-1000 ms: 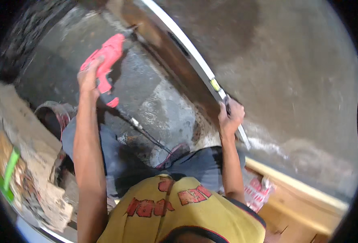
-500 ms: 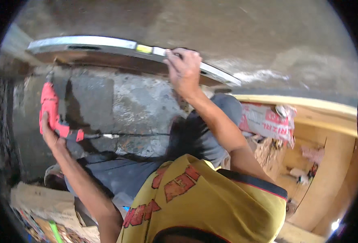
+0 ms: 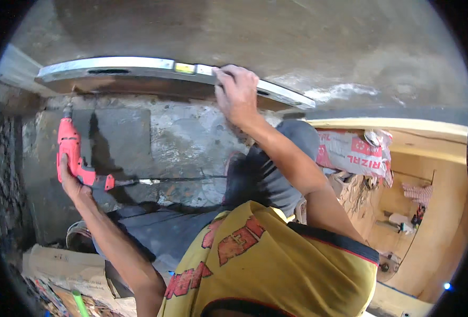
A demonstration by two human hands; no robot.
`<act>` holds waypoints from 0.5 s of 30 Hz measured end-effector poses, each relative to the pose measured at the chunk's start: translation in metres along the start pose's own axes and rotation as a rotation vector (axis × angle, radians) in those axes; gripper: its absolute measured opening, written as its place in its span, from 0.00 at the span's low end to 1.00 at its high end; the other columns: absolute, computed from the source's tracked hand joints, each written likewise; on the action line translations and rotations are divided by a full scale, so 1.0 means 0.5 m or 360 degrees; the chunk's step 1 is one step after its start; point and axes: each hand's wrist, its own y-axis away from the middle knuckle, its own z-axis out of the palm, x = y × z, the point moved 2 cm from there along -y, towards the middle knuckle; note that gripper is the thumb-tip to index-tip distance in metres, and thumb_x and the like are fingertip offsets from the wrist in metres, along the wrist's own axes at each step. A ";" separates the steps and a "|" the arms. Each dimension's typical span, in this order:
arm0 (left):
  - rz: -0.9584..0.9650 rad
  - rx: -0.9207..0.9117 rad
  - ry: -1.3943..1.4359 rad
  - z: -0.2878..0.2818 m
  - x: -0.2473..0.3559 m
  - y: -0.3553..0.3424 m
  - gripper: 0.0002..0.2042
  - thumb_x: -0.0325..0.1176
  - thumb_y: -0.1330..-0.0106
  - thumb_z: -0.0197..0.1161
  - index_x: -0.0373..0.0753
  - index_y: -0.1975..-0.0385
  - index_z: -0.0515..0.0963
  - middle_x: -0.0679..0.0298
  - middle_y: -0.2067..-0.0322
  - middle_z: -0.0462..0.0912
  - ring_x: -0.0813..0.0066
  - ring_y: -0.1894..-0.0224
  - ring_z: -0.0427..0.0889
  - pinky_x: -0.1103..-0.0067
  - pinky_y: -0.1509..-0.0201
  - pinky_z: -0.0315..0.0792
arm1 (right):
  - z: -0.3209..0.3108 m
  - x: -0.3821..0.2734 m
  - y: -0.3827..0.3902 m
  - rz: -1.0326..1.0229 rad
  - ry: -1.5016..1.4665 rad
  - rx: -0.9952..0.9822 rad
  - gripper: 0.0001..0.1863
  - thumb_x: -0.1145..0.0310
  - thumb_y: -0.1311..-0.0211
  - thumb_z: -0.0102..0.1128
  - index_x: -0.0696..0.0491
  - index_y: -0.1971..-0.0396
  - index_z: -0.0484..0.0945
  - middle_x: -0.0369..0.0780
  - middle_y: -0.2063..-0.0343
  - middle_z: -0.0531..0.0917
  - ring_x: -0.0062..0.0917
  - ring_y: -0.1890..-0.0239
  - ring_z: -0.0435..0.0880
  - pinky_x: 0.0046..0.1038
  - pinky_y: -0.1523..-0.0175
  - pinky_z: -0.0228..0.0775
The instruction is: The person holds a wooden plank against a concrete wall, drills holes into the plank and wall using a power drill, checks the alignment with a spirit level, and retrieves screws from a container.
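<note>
A red power drill (image 3: 68,140) is gripped in my left hand (image 3: 71,178), with my fingers wrapped round its body. Its bit points away from me at the brown face below the level's left end, close to a small mark there; whether it touches I cannot tell. My right hand (image 3: 238,95) holds a long silver spirit level (image 3: 123,63) near its middle, fingers curled over the top edge. The level lies along the brown strip (image 3: 154,86), its yellow vial (image 3: 185,68) just left of my right hand. From the drill's handle a dark cord (image 3: 186,179) runs rightward, with a white wrap on it.
Grey cement floor (image 3: 123,129) stretches between the level and my bent legs. A red-and-white sack (image 3: 353,153) lies right of my knee, beside wooden boards (image 3: 429,211) with small tools. Brown cardboard (image 3: 70,272) and a green strip (image 3: 79,302) are at lower left.
The view has shifted slightly, so the level's left end and the drill sit a little lower in the picture. Both hands keep their holds.
</note>
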 end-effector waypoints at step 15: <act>0.0147 0.0082 0.0121 0.026 0.000 0.019 0.28 0.33 0.42 0.74 0.32 0.42 0.74 0.58 0.61 0.84 0.71 0.70 0.83 0.76 0.69 0.80 | 0.002 -0.004 -0.008 -0.0082 0.0035 -0.0003 0.29 0.78 0.59 0.72 0.50 0.50 0.80 0.37 0.55 0.79 0.34 0.51 0.76 0.39 0.47 0.63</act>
